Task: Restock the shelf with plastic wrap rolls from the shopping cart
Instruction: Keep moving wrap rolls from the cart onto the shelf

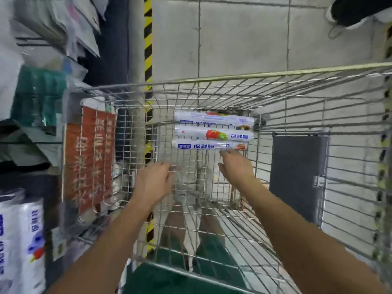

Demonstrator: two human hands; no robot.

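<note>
I see both of my arms reaching down into the wire shopping cart. Three plastic wrap rolls lie side by side across the cart's far end, at about 12 o'clock from my hands, each white with blue print and a red-and-green picture. They sit on the basket floor, parallel to the front wall. My right hand stretches toward the nearest roll with fingers straight and the thumb held apart. The tips look to be just touching its lower edge, though motion blur keeps me from being sure of contact. My left hand hangs lower, at about 8 o'clock from the rolls and well apart from them. Its fingers are loosely bent downward near the mesh and hold nothing. A red sign with pale lettering hangs on the cart's left wall, and a grey panel stands against the right wall at 3 o'clock. The shelf runs along 9 o'clock, stacked with blurred packages, and white packs with blue print sit at 7 o'clock. A yellow-and-black striped line crosses the grey floor at 11 o'clock, and a dark shoe shows at 1 o'clock.
</note>
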